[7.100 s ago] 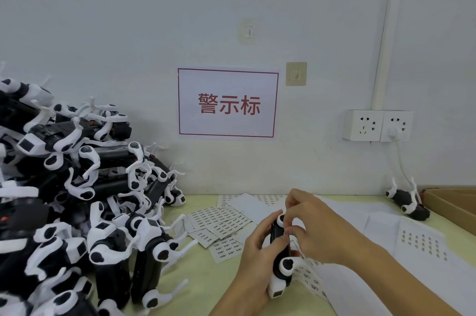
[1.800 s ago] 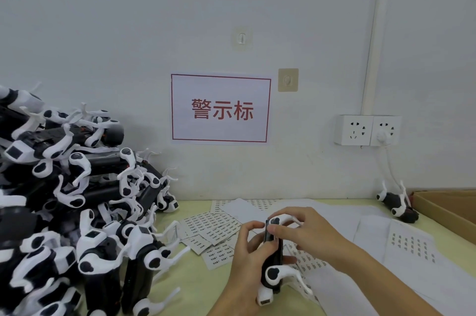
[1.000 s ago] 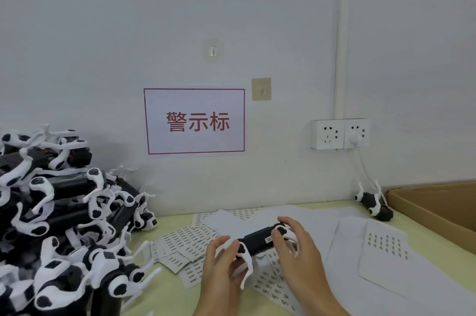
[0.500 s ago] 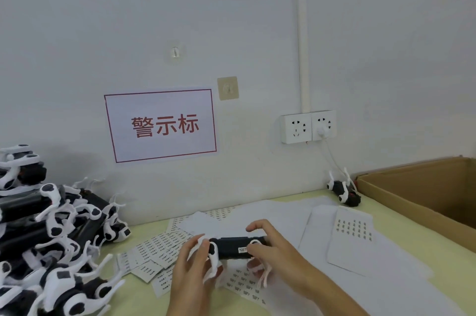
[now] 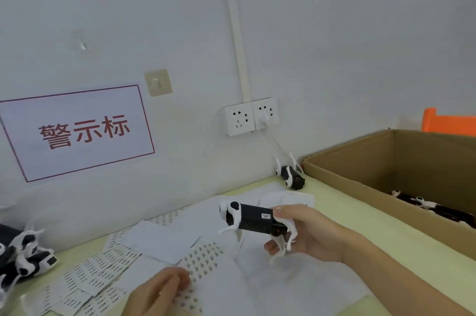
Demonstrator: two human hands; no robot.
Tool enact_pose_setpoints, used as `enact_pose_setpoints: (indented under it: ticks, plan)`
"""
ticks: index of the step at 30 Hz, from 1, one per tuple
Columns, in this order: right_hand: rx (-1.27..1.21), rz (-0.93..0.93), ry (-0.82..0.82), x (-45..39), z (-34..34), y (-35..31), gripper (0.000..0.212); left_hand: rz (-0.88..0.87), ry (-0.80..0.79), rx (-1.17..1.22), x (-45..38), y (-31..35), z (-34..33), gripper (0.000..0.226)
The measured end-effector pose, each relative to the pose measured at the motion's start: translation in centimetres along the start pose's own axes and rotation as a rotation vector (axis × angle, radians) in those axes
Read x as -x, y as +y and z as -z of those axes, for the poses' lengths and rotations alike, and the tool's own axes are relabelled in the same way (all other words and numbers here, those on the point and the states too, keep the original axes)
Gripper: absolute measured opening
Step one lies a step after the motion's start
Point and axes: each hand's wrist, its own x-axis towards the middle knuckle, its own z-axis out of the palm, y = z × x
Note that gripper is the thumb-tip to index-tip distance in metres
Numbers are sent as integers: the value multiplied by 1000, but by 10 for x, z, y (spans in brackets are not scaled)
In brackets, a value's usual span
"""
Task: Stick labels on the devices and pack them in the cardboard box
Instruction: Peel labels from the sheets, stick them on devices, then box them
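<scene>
Above the desk's (image 5: pixel 342 215) middle we hold one device (image 5: pixel 253 219) in our right hand (image 5: pixel 306 234), fingers curled round its end: black body, white curved legs, small white label on top. Left hand (image 5: pixel 161 290) hangs loose over the label sheets (image 5: pixel 98 274). One device (image 5: pixel 289 175) sits by the box's (image 5: pixel 360 187) corner; at least two lie inside.

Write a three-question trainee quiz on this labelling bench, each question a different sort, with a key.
1. True or false: the right hand grips the black-and-white device, which carries a small white label.
2. Where does the cardboard box stand? A) against the wall sign B) at the table's right side C) under the left hand
3. Fill in: the left hand is over the label ____.

Key: 1 true; 2 B; 3 sheets
</scene>
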Motion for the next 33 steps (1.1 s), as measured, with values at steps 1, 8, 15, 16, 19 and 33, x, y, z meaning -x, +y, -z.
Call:
enact_pose_setpoints:
  ticks: [1, 8, 15, 16, 19, 33]
  plan:
    - [-18, -4, 27, 6, 13, -4, 42, -128, 148, 16, -1, -9, -5, 43]
    - [-355, 156, 115, 44, 85, -25, 28, 327, 694, -635, -116, -26, -42, 54]
    - [-521, 323, 136, 67, 134, -56, 30, -398, -396, -917, -34, 30, -146, 20]
    - [-544, 350, 161, 70, 144, -60, 35, -517, -423, -896, -35, 35, -166, 20]
    - [-526, 418, 293, 83, 185, -79, 41, -551, -483, -973, -28, 30, -240, 28]
    - [-25, -3, 937, 89, 379, -61, 57, -433, -519, -1069, -35, 4, -348, 45]
